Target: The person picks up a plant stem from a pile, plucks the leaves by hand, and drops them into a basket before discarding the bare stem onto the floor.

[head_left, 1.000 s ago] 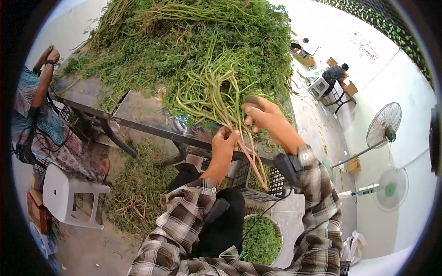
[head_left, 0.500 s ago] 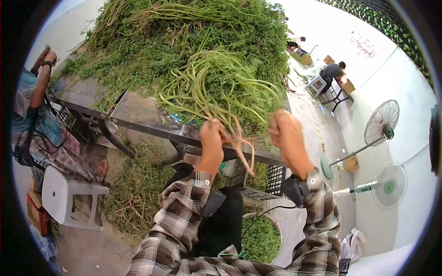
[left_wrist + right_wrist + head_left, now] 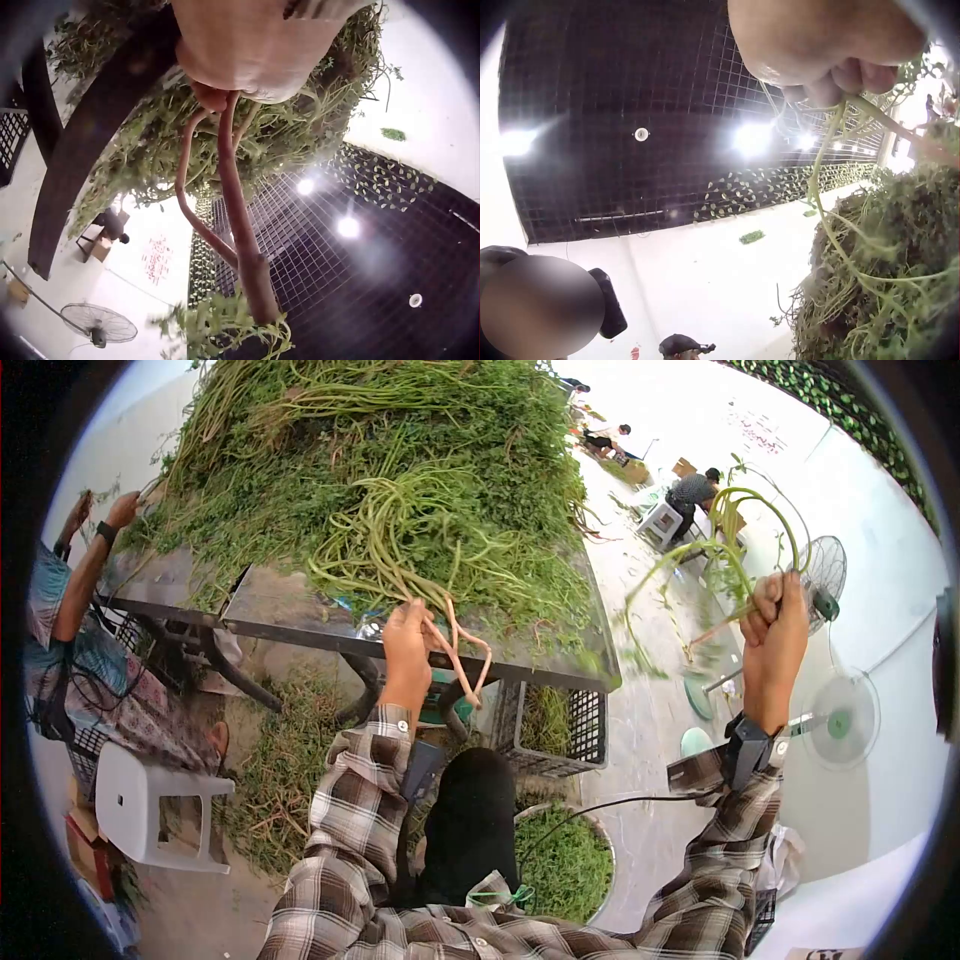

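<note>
My left hand (image 3: 406, 652) pinches a bunch of long stems (image 3: 398, 565) at the front edge of the table. Their pinkish lower ends (image 3: 236, 195) hang below the fingers and join at a thick root end; the green parts spread over the heap of plants (image 3: 400, 430). Out to the right, my right hand (image 3: 780, 622) is raised and grips a thin leafy green stem (image 3: 735, 560) that arches up and trails down to the left. From beneath, the right wrist view shows the curled fingers (image 3: 847, 79) with slender shoots hanging from them.
The dark table (image 3: 280, 600) bears the heap. Under it stands a black crate (image 3: 560, 735), and cut stems litter the floor. A round tub of greens (image 3: 565, 855) is beside my knee. A person sits at left behind a white stool (image 3: 150, 800); fans (image 3: 825, 575) stand at right.
My right hand has drawn a leafy stem away from the bunch, moving far right and up. My left hand keeps its hold and has shifted left in the head view.
</note>
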`<state>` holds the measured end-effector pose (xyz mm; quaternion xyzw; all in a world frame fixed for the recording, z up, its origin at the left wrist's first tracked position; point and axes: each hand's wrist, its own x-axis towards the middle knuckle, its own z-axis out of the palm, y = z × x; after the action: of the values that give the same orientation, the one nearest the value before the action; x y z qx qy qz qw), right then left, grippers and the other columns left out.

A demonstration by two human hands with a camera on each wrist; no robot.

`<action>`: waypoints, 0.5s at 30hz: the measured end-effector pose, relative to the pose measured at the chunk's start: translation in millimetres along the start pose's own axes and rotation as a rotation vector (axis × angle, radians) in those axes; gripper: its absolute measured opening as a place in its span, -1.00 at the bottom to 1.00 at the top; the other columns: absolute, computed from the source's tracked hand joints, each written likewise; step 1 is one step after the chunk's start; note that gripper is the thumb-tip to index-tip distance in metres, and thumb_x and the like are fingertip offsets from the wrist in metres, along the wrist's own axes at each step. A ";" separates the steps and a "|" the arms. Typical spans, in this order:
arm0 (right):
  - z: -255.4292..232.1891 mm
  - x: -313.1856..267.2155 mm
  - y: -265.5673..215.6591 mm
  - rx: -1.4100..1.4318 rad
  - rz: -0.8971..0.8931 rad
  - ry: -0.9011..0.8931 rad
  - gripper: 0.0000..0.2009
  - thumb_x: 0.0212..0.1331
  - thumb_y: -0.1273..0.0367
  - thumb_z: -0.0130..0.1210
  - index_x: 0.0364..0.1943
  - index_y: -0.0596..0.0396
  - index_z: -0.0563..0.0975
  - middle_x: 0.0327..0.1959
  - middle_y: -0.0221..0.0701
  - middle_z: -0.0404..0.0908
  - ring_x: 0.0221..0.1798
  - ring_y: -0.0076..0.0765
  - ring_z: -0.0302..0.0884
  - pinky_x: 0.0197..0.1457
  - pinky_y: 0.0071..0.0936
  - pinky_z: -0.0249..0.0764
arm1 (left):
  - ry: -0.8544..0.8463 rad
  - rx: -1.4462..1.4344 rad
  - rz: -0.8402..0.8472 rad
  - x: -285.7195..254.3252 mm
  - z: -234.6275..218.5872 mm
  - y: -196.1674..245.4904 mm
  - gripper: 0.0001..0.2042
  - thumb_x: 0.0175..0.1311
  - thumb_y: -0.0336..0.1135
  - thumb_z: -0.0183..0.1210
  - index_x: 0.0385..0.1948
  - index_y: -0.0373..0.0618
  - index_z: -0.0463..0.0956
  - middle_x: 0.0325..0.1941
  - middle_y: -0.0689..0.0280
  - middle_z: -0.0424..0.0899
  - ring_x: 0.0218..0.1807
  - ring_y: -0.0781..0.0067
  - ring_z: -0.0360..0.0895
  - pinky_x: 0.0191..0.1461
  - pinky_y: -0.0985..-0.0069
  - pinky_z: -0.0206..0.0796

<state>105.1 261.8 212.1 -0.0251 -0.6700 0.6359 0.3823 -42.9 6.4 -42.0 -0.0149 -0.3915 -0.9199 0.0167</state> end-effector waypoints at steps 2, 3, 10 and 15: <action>-2.5 -4.0 -5.4 -0.011 -0.015 -0.012 -0.67 0.31 0.13 -0.16 -0.55 -0.04 0.25 -0.69 -0.63 0.09 -0.72 -0.72 -0.13 -0.71 -0.72 -0.13 | -0.069 -0.010 0.009 4.5 -15.0 -8.2 -0.84 0.34 -0.31 -0.06 -0.29 -0.22 0.39 -0.48 0.38 0.41 -0.52 0.60 0.34 -0.45 0.61 0.33; -2.1 -7.6 -7.5 -0.021 -0.029 -0.037 -0.68 0.32 0.13 -0.16 -0.55 -0.03 0.26 -0.68 -0.62 0.10 -0.72 -0.72 -0.13 -0.71 -0.72 -0.13 | -0.078 -0.009 0.006 -3.1 -9.6 -2.4 -0.84 0.34 -0.31 -0.06 -0.29 -0.22 0.39 -0.48 0.38 0.41 -0.52 0.60 0.34 -0.45 0.61 0.33; 15.9 -52.0 -3.4 0.001 0.058 -0.163 -0.67 0.30 0.11 -0.13 -0.51 0.03 0.33 -0.69 -0.59 0.18 -0.72 -0.75 -0.04 -0.71 -0.76 -0.10 | 0.098 0.428 0.298 -54.9 -32.5 46.6 -0.62 0.24 -0.40 0.01 0.10 -0.27 0.26 -0.11 0.33 0.45 -0.08 0.54 0.39 -0.03 0.58 0.27; 61.9 -76.6 2.0 0.159 0.181 -0.388 -0.67 0.30 0.12 -0.12 -0.48 0.08 0.38 -0.69 -0.57 0.23 -0.71 -0.74 -0.02 -0.70 -0.73 -0.09 | 0.008 0.408 0.257 -126.3 -44.9 125.1 -0.78 0.30 -0.31 -0.04 -0.21 -0.28 0.47 -0.41 0.36 0.52 -0.39 0.63 0.41 -0.31 0.68 0.25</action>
<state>124.7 170.8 179.8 0.0676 -0.6739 0.7112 0.1883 88.0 -110.2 11.7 -0.0573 -0.5641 -0.8121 0.1378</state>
